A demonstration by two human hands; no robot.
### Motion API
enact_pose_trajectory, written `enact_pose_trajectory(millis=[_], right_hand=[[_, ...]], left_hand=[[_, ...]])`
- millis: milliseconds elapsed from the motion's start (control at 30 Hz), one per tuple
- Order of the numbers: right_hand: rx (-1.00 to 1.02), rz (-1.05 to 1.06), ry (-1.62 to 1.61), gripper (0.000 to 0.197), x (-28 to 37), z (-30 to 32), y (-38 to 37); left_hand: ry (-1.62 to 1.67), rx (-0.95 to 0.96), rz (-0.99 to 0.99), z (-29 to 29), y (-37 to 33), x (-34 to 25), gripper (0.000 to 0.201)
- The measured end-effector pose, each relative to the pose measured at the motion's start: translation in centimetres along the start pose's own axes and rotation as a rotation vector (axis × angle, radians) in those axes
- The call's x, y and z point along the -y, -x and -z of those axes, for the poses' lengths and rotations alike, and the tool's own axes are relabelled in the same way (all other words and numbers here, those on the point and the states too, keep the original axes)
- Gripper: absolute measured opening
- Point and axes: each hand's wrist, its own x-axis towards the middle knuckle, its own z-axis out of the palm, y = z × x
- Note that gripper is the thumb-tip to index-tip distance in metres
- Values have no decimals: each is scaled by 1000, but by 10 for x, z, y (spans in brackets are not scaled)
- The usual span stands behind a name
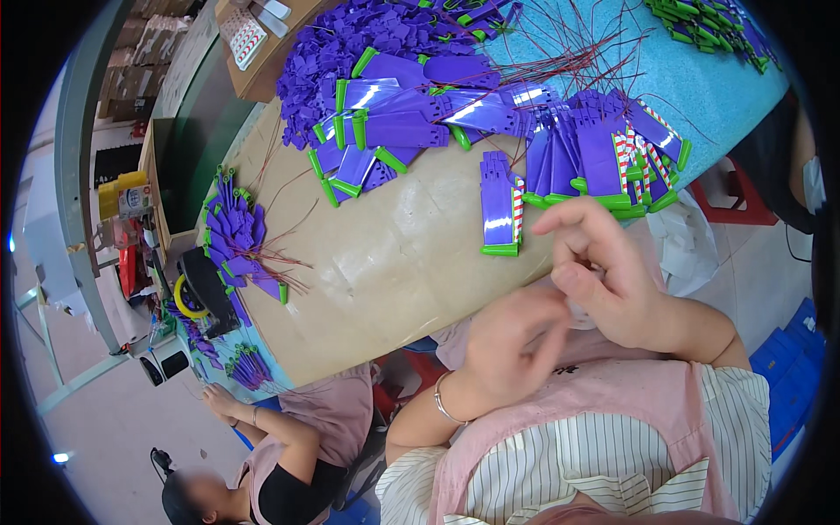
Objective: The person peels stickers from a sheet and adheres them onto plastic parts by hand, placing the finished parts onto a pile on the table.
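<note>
My left hand [518, 343], a bracelet on its wrist, is curled and smeared by motion in front of my apron. I cannot tell whether anything is in its fingers. Close beside it, my right hand [604, 271] is raised at the table's near edge. Its index finger and thumb are bent and apart, with nothing visible between them. A small pale patch shows between the hands, too unclear to name. Nearest to my right hand lies a flat purple piece [497, 206] with a green end and a red-and-white striped strip. Similar striped pieces [604, 157] overlap just beyond.
Purple-and-green pieces [394, 127] and small purple parts [306, 79] are heaped at the back, near thin red wires [577, 61]. Another wired bunch [236, 227] lies at left. A yellow tape roll [188, 297] stands by the left edge. A co-worker [297, 437] sits at lower left.
</note>
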Motion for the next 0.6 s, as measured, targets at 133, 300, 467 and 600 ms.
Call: enact_pose_trajectory(millis=[133, 300, 467, 600], right_hand=[[19, 67, 75, 8, -11, -1, -2], [48, -65, -89, 7, -11, 5, -1], [-57, -123, -314, 5, -6, -5, -5], [-43, 65, -50, 5, -8, -2, -4]], left_hand=[[-129, -302, 101, 10, -4, 11, 22], [-217, -137, 55, 11, -10, 6, 22], [-246, -16, 44, 22, -10, 10, 17], [-239, -164, 62, 17, -21, 6, 14]])
